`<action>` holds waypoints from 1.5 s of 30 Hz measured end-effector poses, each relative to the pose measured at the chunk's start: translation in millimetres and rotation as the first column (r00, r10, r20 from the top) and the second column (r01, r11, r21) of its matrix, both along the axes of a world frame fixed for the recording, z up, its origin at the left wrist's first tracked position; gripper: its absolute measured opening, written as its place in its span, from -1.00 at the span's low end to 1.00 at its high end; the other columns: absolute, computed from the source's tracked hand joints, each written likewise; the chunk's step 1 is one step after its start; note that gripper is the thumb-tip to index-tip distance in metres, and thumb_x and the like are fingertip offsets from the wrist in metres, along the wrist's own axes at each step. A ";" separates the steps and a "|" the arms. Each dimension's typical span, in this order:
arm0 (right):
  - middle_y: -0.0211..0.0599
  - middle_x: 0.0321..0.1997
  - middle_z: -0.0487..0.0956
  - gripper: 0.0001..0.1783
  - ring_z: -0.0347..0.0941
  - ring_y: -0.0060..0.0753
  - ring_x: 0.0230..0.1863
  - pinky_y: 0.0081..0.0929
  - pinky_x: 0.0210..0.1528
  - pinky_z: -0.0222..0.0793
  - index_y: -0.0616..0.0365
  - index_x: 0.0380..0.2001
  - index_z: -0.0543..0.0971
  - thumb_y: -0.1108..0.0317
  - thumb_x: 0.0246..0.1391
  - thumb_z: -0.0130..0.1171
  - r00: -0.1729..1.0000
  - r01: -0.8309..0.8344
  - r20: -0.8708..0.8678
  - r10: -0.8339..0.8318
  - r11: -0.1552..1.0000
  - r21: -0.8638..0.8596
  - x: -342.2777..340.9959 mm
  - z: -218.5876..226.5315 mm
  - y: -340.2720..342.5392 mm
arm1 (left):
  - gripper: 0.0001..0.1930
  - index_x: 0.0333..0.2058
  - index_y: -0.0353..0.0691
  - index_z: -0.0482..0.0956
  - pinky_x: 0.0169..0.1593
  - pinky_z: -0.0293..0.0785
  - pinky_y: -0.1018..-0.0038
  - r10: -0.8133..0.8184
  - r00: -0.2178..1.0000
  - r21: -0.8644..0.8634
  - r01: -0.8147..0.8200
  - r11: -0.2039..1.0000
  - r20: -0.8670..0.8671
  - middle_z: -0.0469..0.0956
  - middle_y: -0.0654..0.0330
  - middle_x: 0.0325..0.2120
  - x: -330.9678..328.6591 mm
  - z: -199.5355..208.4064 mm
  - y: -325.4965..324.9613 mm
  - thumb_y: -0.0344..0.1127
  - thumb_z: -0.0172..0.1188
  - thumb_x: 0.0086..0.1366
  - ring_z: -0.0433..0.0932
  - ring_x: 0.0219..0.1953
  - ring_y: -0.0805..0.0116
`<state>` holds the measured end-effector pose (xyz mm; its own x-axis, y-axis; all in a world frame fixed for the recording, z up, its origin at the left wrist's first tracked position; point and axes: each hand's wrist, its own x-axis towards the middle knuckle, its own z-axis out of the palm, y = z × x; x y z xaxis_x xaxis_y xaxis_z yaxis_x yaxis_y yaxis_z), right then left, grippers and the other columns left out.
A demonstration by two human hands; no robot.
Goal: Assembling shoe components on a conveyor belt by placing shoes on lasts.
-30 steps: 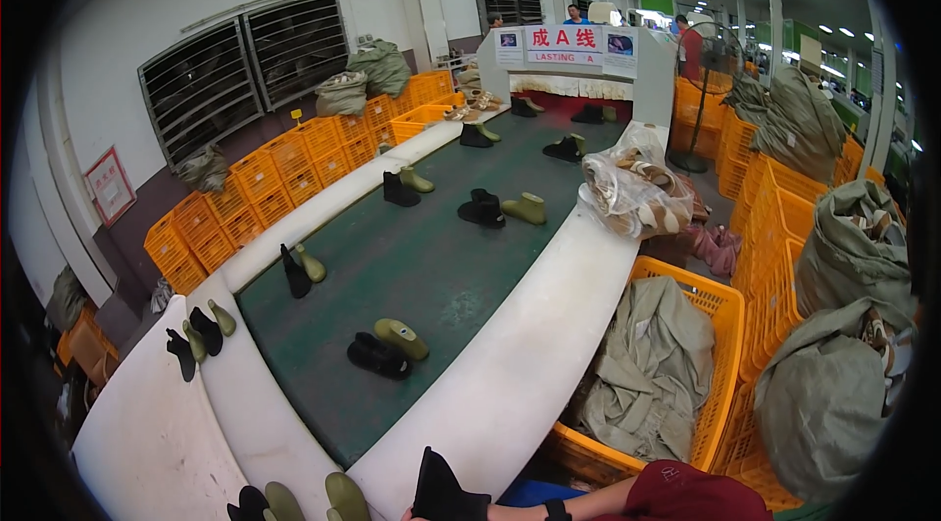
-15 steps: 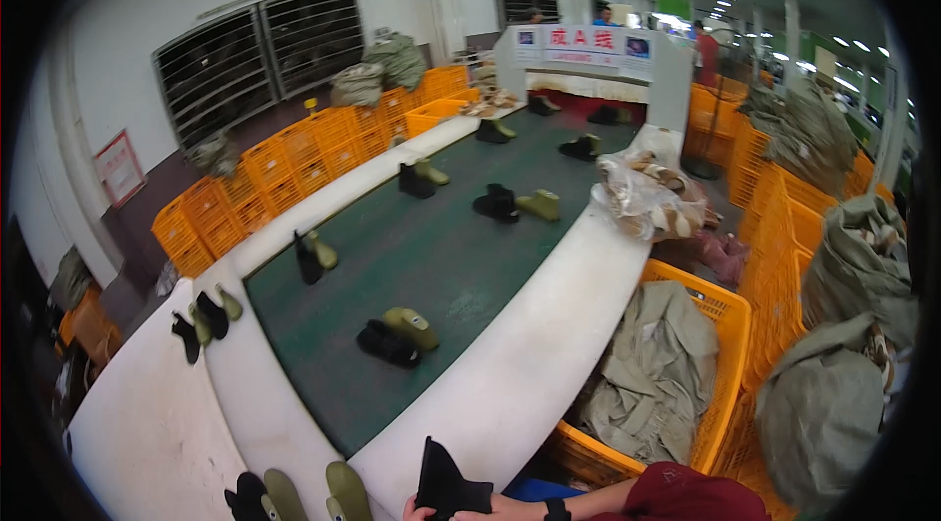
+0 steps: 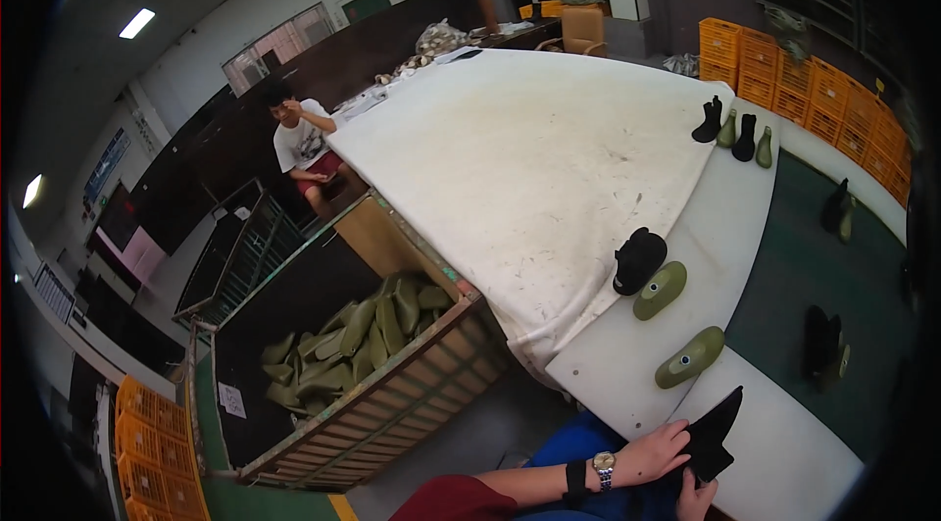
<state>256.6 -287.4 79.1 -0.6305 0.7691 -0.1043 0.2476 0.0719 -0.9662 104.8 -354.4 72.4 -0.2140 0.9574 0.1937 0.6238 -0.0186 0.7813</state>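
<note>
Your left hand (image 3: 659,454) lies flat on the black fabric piece (image 3: 714,433), fingers spread; your right hand (image 3: 694,500), just below, pinches its lower edge. It looks light and limp, so hold it by the edges.

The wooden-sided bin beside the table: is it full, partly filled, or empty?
Partly filled. The bin holds a pile of olive-green shoe lasts against its near wall, while the dark floor at its far end shows bare.
</note>
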 end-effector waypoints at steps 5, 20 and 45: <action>0.07 -0.37 0.54 -0.69 0.44 -0.26 -0.34 -0.32 -0.24 0.31 0.51 -0.31 0.46 0.35 0.09 0.02 0.998 -0.056 -0.001 0.057 0.989 0.137 -4.2 -4.4 3.0 | -0.80 -0.35 -0.37 0.28 0.00 0.31 0.31 0.056 0.998 0.141 -0.054 0.989 -0.007 0.17 -0.16 0.00 1.7 -13.3 -5.6 -0.36 0.04 0.15 0.29 -0.05 -0.09; -0.02 -0.01 0.40 -0.56 0.34 -0.23 -0.02 -0.40 -0.02 0.27 0.41 -0.04 0.35 0.25 0.13 -0.02 0.991 -0.004 -0.137 -0.005 0.998 -0.062 -35.2 -25.6 7.8 | -0.90 -0.45 -0.37 0.36 -0.16 0.37 0.27 0.098 0.994 0.173 -0.106 0.979 0.051 0.32 -0.15 -0.14 -4.4 -6.1 -0.4 -0.44 0.02 0.11 0.39 -0.21 -0.08; 0.00 -0.23 0.52 -0.63 0.44 -0.23 -0.26 -0.39 -0.23 0.35 0.47 -0.22 0.44 0.30 0.07 0.07 0.986 0.156 -0.078 -0.148 0.981 0.115 -34.0 -4.8 0.6 | -0.85 -0.55 -0.24 0.41 -0.45 0.36 0.23 0.116 0.993 0.014 -0.116 0.993 -0.004 0.39 0.00 -0.50 0.1 11.3 -10.8 -0.31 0.01 0.12 0.42 -0.51 0.02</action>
